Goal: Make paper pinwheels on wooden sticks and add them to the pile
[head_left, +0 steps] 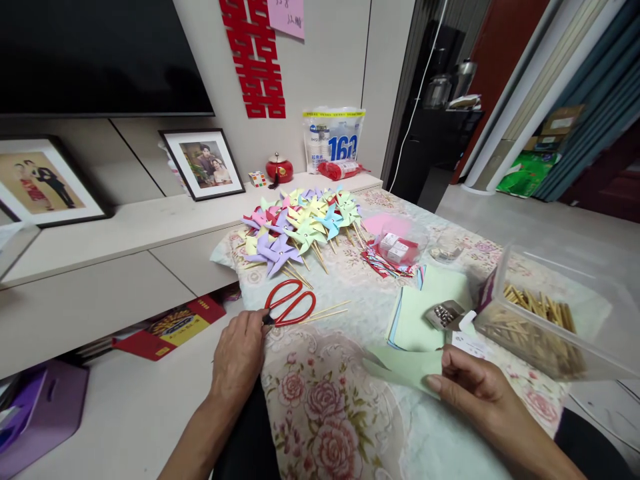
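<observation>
Two hands show low in my head view. My left hand (239, 350), lower centre-left, lies knuckles up with its forearm running to the bottom edge, fingers curled and touching the red scissors (289, 303) on the floral cloth (320, 413). My right hand (467, 383), lower right, pinches a pale green paper sheet (405, 365) between thumb and fingers. Bamboo sticks (327, 311) lie just beside the scissors; finished pinwheels (300, 227) are heaped toward the upper centre.
</observation>
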Available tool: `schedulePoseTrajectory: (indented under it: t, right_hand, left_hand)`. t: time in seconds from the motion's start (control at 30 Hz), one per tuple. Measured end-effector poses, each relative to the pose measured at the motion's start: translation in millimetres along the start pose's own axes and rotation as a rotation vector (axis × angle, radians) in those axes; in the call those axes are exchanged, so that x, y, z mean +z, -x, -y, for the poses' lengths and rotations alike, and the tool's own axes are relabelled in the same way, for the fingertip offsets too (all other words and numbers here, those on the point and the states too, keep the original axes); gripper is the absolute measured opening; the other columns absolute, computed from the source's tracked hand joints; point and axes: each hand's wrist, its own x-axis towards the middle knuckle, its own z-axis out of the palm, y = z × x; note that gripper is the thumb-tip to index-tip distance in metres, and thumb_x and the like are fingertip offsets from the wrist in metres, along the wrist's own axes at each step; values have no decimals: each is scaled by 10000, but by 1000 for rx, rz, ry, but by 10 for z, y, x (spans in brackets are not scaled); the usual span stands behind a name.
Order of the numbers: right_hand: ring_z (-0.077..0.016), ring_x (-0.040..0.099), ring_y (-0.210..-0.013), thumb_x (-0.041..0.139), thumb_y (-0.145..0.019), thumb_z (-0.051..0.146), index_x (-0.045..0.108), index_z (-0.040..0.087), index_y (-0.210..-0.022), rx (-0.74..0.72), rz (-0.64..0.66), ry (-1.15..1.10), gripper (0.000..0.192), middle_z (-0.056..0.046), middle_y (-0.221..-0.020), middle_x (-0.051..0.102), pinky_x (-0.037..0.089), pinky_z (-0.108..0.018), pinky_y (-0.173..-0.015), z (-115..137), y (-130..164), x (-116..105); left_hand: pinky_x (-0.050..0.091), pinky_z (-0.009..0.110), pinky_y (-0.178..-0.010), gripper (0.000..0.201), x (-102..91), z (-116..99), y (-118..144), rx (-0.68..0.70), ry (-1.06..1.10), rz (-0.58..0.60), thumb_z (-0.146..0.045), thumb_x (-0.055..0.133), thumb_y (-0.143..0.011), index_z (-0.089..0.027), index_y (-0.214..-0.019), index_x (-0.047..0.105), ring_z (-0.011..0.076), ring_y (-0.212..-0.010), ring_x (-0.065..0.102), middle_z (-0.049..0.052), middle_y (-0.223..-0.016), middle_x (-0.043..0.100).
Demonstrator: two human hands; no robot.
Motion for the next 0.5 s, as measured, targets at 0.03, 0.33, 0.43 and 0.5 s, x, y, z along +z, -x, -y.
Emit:
schedulePoseTrajectory:
  t: [0.03, 0.33, 0.43, 0.5]
  right_hand:
    - [-131, 447, -602, 662, -853, 505, 578, 185, -683, 11, 42, -5, 372, 20, -634, 484, 387, -234, -544, -7, 1, 1]
    - [-118, 350, -613, 613, -902, 482, 466, 199, -682, 25, 44, -14, 387, 49, -639, 381, 305, -241, -552, -21, -38, -6]
    - [-108, 322, -584, 622, -897, 468, 426, 206, -660, 9, -1, -16, 404, 61, -619, 341, 280, -238, -525, 31, -76, 18]
    - [-108, 348, -574, 619, -905, 443, 444, 206, -665, -25, -15, 23, 380, 59, -614, 365, 298, -237, -522, 77, -86, 29]
  left_hand:
    - [491, 401, -784, 242, 5, 10, 9, -6, 14, -5, -178, 456, -950, -106, -1131, 600, 287, -889, 592, 119, -931, 624]
    - [482, 468, -811, 259, -49, 22, 41, 6, 54, 15, -198, 439, -946, -118, -1102, 629, 320, -903, 576, 140, -967, 652]
    - [478, 488, -845, 268, -166, -184, 56, -4, 151, -54, -195, 408, -953, -122, -1110, 613, 316, -951, 581, 151, -1042, 648]
    - [479, 470, -885, 247, -265, -385, 85, 35, 316, -108, -178, 397, -952, -144, -1083, 604, 292, -1003, 588, 135, -1059, 650]
